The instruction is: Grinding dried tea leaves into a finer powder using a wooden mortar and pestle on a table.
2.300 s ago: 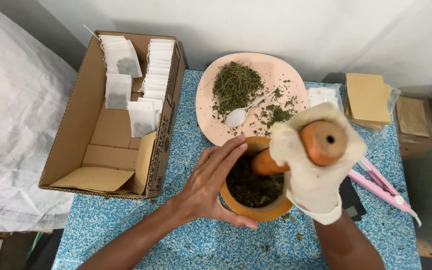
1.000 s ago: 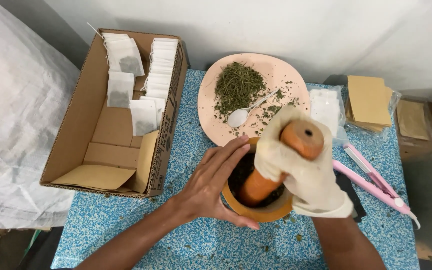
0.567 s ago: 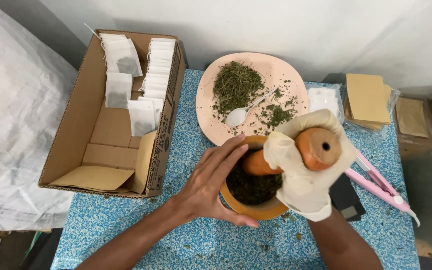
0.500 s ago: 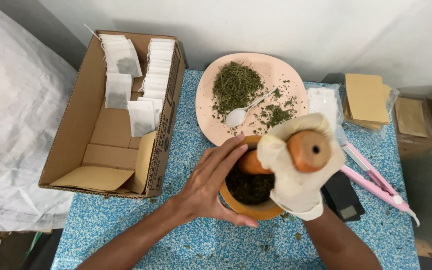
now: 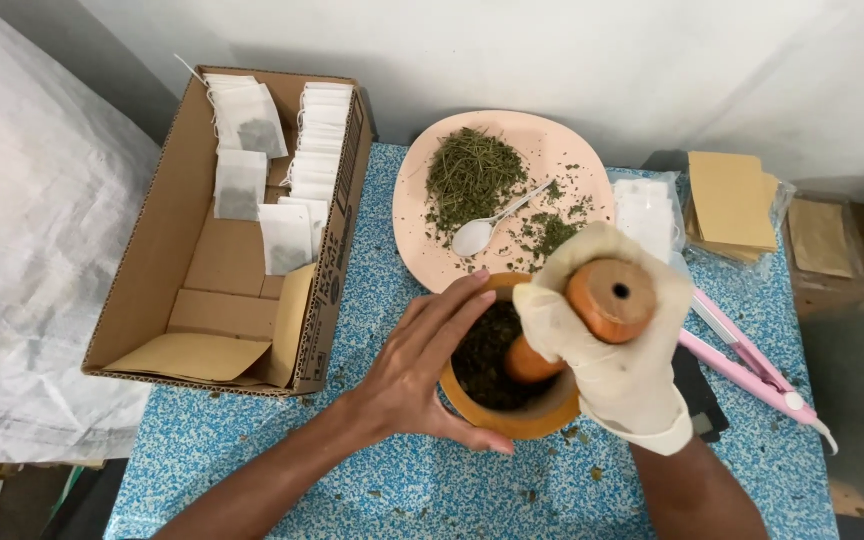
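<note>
A wooden mortar [image 5: 512,418] stands on the blue speckled table [image 5: 372,480], with dark crushed herbs [image 5: 482,350] inside. My left hand [image 5: 422,375], bare, wraps around the mortar's left side. My right hand [image 5: 617,355] wears a pale glove and grips a wooden pestle [image 5: 607,300], whose rounded end sits in the herbs. Behind the mortar lies a pink plate [image 5: 432,250] with a heap of dried green herbs [image 5: 470,178] and a white spoon [image 5: 487,228].
A cardboard box [image 5: 167,250] on the left holds several white filter bags [image 5: 322,130]. To the right lie a pink sealing tool [image 5: 752,365], a dark flat object [image 5: 697,395], clear sachets [image 5: 647,210] and tan envelopes [image 5: 732,200]. White sheeting [image 5: 22,250] hangs beyond the table's left edge.
The pestle has been circling in the mortar, its top swinging left and right between frames. My left hand has stayed on the mortar.
</note>
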